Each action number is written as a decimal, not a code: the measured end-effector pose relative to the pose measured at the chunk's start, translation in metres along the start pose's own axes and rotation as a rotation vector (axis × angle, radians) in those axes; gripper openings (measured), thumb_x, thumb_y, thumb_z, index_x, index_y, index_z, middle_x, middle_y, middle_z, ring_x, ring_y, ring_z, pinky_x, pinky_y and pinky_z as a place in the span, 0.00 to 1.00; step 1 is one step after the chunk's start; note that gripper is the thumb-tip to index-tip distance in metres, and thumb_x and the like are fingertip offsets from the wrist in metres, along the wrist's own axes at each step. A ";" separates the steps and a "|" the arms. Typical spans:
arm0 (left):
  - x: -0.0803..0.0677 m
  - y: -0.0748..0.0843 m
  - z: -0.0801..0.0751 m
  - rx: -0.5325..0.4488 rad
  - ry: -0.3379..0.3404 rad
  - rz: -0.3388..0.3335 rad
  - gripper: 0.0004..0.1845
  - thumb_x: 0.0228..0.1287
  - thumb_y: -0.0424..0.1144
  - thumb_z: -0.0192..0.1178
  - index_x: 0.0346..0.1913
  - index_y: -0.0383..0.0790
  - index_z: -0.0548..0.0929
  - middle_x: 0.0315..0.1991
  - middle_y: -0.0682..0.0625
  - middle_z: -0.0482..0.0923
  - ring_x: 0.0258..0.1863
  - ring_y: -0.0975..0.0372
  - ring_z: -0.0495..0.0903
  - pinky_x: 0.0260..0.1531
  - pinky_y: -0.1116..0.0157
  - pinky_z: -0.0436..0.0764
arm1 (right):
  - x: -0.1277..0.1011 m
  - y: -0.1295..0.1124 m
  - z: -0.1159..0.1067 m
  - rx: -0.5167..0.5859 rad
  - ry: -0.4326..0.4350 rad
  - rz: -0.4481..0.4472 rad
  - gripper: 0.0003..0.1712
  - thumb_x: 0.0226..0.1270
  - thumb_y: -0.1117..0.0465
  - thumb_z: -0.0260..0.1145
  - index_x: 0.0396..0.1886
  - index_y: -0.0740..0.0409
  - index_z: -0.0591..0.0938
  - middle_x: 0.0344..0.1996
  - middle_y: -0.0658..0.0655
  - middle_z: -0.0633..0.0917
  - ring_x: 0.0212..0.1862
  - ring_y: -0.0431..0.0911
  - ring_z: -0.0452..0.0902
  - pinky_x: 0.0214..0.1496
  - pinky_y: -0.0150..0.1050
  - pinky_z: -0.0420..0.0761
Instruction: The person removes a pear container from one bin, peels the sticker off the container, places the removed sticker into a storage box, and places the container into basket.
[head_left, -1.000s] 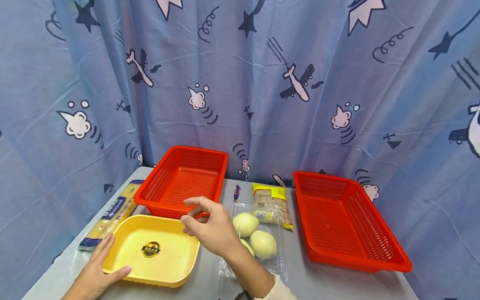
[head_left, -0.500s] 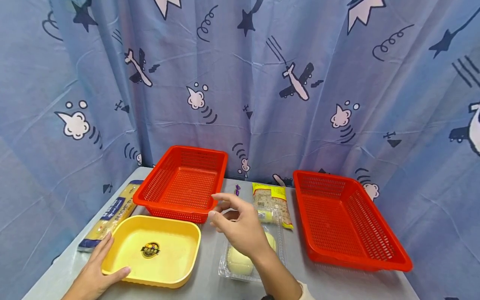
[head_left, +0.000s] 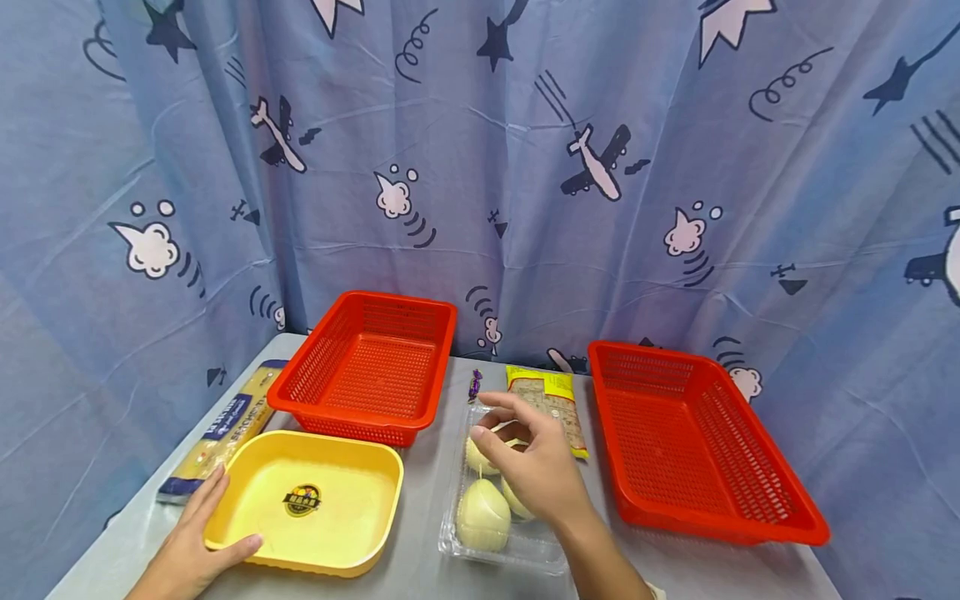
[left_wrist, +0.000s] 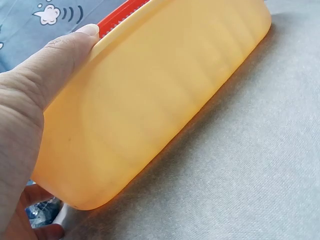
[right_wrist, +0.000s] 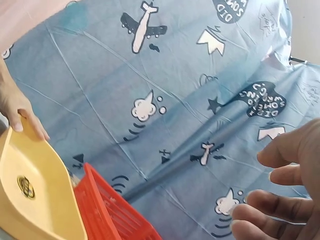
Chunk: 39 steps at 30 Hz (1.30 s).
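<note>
Left hand (head_left: 191,554) on logo-stickered yellow tray (head_left: 352,475)

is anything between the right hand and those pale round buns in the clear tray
Nothing visible. The right hand hovers with loosely curled fingers right above the pale round buns in the clear plastic tray, which appears open on top. The hand itself hides part of the buns, so contact cannot be told.

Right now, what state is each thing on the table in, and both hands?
Yellow tray: upright, empty.
Left red basket: empty.
Right red basket: empty.
Clear clamshell box: open, pale round fruits inside.
Left hand: grips the tray's corner.
Right hand: over the box, holding nothing.
</note>
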<state>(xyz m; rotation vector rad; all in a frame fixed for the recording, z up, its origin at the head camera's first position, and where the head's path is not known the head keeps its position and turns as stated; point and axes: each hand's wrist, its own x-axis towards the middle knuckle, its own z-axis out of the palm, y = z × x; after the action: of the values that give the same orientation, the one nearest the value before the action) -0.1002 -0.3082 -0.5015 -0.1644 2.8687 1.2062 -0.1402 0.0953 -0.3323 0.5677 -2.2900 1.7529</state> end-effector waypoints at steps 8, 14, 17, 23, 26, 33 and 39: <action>-0.002 -0.002 0.000 -0.005 0.032 0.047 0.57 0.58 0.53 0.67 0.75 0.29 0.42 0.75 0.33 0.34 0.66 0.30 0.46 0.53 0.29 0.53 | -0.009 0.009 -0.022 -0.014 0.067 -0.031 0.19 0.58 0.72 0.69 0.51 0.59 0.84 0.32 0.57 0.82 0.31 0.49 0.80 0.32 0.38 0.81; -0.002 -0.003 0.001 -0.001 0.032 0.052 0.57 0.58 0.53 0.67 0.75 0.30 0.41 0.75 0.33 0.33 0.66 0.30 0.45 0.53 0.29 0.54 | -0.014 0.021 -0.040 -0.067 0.140 -0.004 0.20 0.58 0.69 0.71 0.52 0.55 0.83 0.35 0.59 0.82 0.35 0.48 0.80 0.34 0.36 0.80; -0.002 -0.003 0.000 -0.002 0.029 0.047 0.57 0.58 0.53 0.67 0.75 0.31 0.41 0.75 0.33 0.33 0.66 0.30 0.46 0.53 0.28 0.54 | -0.017 0.027 -0.048 -0.084 0.171 0.023 0.21 0.59 0.68 0.71 0.53 0.53 0.83 0.37 0.59 0.81 0.37 0.48 0.79 0.35 0.36 0.79; -0.002 -0.003 0.000 0.002 0.013 0.033 0.57 0.59 0.54 0.66 0.75 0.31 0.39 0.74 0.33 0.33 0.65 0.29 0.48 0.52 0.28 0.54 | -0.023 0.043 -0.061 -0.152 0.218 0.099 0.22 0.60 0.64 0.71 0.56 0.51 0.81 0.41 0.59 0.80 0.40 0.48 0.77 0.38 0.33 0.74; -0.002 -0.004 -0.001 0.003 0.020 0.061 0.57 0.59 0.53 0.66 0.75 0.31 0.40 0.74 0.33 0.33 0.65 0.29 0.47 0.51 0.28 0.55 | -0.026 0.052 -0.066 -0.183 0.234 0.155 0.24 0.60 0.64 0.71 0.57 0.51 0.80 0.42 0.61 0.80 0.41 0.49 0.76 0.40 0.33 0.74; -0.002 -0.003 -0.001 0.008 0.019 0.064 0.56 0.59 0.53 0.66 0.75 0.31 0.40 0.74 0.32 0.33 0.65 0.28 0.47 0.50 0.27 0.54 | -0.032 0.072 -0.074 -0.258 0.230 0.289 0.26 0.62 0.59 0.71 0.61 0.49 0.77 0.45 0.59 0.80 0.41 0.49 0.73 0.39 0.38 0.76; -0.002 -0.005 0.001 0.007 0.037 0.079 0.57 0.59 0.52 0.67 0.75 0.31 0.41 0.75 0.33 0.34 0.64 0.29 0.48 0.51 0.28 0.55 | -0.037 0.095 -0.077 -0.311 0.191 0.365 0.28 0.62 0.55 0.70 0.62 0.48 0.75 0.46 0.60 0.80 0.42 0.51 0.74 0.38 0.40 0.75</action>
<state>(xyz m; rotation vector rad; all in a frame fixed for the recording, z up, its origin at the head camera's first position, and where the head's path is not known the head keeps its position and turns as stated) -0.0973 -0.3112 -0.5054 -0.0743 2.9378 1.2181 -0.1517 0.1969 -0.4086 -0.0769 -2.5693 1.4564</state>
